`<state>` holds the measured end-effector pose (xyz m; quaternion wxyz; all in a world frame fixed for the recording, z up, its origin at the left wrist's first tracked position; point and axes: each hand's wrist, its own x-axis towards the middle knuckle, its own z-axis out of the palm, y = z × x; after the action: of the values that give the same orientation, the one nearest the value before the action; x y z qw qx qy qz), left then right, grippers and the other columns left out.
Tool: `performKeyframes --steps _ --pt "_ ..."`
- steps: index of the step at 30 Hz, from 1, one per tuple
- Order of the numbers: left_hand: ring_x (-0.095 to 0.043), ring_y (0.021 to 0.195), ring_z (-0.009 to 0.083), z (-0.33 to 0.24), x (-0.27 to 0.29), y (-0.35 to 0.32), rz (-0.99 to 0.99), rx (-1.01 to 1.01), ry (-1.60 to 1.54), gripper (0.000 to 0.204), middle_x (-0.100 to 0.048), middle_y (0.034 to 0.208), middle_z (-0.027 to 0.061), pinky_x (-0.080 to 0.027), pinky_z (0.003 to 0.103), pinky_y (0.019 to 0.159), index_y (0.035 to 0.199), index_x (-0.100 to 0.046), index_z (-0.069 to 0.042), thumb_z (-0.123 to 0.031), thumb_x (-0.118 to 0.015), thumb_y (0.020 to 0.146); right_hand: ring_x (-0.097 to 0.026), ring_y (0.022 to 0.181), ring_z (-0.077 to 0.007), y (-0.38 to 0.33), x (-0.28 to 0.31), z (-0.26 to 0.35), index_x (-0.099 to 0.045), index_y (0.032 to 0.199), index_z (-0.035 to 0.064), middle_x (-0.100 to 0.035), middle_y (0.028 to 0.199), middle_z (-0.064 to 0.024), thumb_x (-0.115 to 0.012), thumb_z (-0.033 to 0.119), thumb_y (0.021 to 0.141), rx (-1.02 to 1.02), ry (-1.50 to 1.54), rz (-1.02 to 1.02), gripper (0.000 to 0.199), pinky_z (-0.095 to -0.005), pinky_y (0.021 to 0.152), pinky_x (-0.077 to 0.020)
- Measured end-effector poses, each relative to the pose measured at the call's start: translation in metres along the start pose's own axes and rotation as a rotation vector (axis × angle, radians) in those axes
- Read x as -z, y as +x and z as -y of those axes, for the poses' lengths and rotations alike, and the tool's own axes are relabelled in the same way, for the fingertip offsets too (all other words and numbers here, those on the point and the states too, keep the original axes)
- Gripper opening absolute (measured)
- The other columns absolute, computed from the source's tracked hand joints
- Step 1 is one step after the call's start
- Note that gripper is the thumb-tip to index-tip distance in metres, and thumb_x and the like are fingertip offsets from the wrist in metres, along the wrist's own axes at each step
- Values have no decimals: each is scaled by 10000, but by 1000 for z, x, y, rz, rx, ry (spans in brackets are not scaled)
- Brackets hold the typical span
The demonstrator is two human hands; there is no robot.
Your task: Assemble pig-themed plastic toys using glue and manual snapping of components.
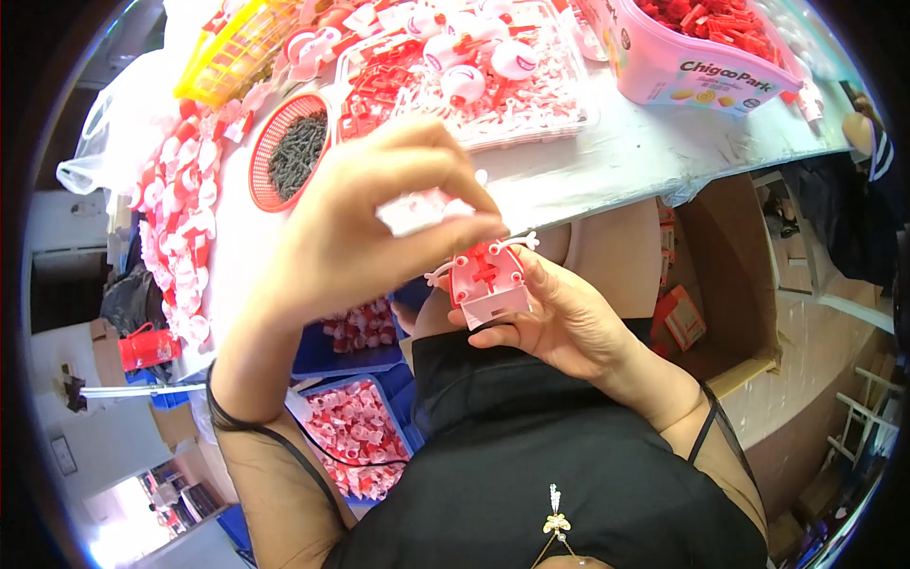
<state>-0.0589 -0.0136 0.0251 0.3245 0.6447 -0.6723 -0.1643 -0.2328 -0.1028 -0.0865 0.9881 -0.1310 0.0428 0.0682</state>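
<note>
My right hand [578, 322] holds a small red and pink plastic toy shell [488, 280] over my lap, its open inner side facing up. Thin white arm-like pieces stick out from both of its upper sides. Above it, my left hand [370, 204] is slightly blurred, thumb and fingertips pinched together close to the shell's top edge. Whatever sits in that pinch is too small or hidden to make out. Just beyond the left hand, a red mesh basket [258, 175] holds many small dark screw-like pieces [299, 156].
On the white table [616, 142], a clear tray [540, 136] carries red and white parts and round white pieces. A pink tub [654, 71] of red parts stands right, a yellow basket [204, 71] left. Below are a blue bin [403, 417] of pink parts and a cardboard box [725, 284].
</note>
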Motion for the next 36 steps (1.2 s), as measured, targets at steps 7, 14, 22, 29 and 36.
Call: performKeyframes --steps 7,14,22,29,36 --pt "-546 728 156 -2 -22 -26 -108 106 70 221 -542 775 45 -435 270 643 874 -696 -48 8 -764 672 -577 1099 -254 4 1 -2 -367 1311 53 -548 1192 -117 -528 289 952 38 -34 -13 460 -391 933 -496" --pt "-512 778 205 -7 -27 -25 -106 20 246 199 -508 812 62 -421 312 672 822 -642 -50 -13 -748 657 -568 1109 -239 4 2 -10 -388 1274 54 -526 1205 -107 -544 287 942 79 -51 -20 434 -409 945 -485" --pt "-507 820 200 -1 -18 -22 -87 64 81 182 -507 851 70 -411 302 730 844 -650 -39 -14 -719 677 -551 1134 -283 4 2 -8 -370 1295 42 -512 1230 -146 -533 274 947 69 -15 -21 448 -419 955 -477" --pt "-556 881 116 45 25 -17 -533 193 -32 82 -602 901 61 -433 245 796 900 -674 17 -34 -641 846 -530 1155 -359 6 7 -3 -348 1311 24 -489 1272 -204 -532 253 945 125 18 19 469 -440 961 -481" --pt "-592 828 149 62 10 -2 -390 247 206 108 -630 858 64 -459 262 752 911 -688 -24 -66 -674 811 -525 1159 -365 3 7 4 -335 1320 22 -466 1300 -214 -543 241 939 130 54 32 486 -445 964 -482"
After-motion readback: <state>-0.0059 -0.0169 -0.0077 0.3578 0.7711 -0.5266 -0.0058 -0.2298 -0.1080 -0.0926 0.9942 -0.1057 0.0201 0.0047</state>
